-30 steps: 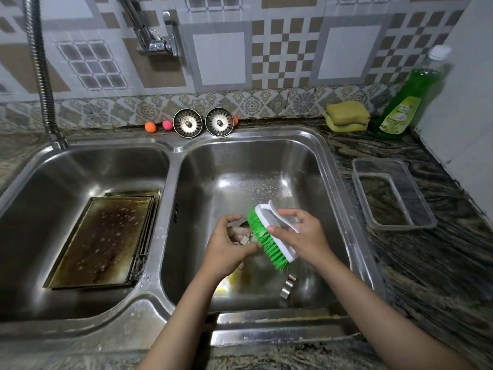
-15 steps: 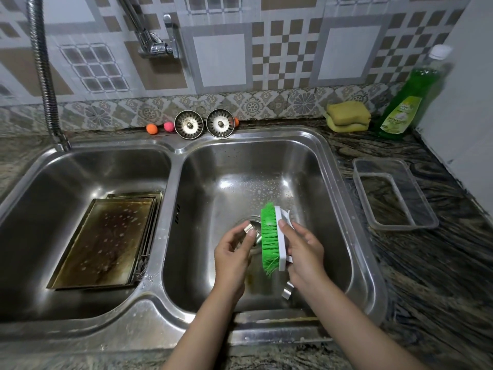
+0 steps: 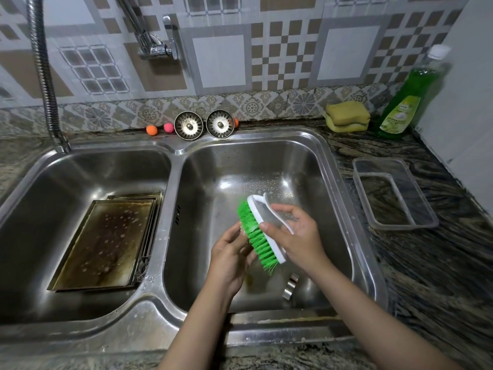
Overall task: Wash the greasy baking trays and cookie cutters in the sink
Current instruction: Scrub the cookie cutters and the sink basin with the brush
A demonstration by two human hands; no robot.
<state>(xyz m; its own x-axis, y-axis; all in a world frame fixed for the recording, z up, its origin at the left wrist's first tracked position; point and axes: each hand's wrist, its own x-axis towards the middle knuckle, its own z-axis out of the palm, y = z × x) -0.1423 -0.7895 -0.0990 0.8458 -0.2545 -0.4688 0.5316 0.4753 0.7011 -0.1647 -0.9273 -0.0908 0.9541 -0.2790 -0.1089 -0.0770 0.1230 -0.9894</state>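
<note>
Both your hands work over the right basin [image 3: 333,182]: right hand [image 3: 296,236] grips the brush [image 3: 262,231]; left hand [image 3: 229,260] has its fingers curled against the bristles, their contents hidden.

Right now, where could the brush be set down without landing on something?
Bare counter lies between the sponges and the clear container, and in front of that container. The right basin's back half is bare. Crowded: the left basin, filled by baking trays, and under the hands, where a cookie cutter lies.
</note>
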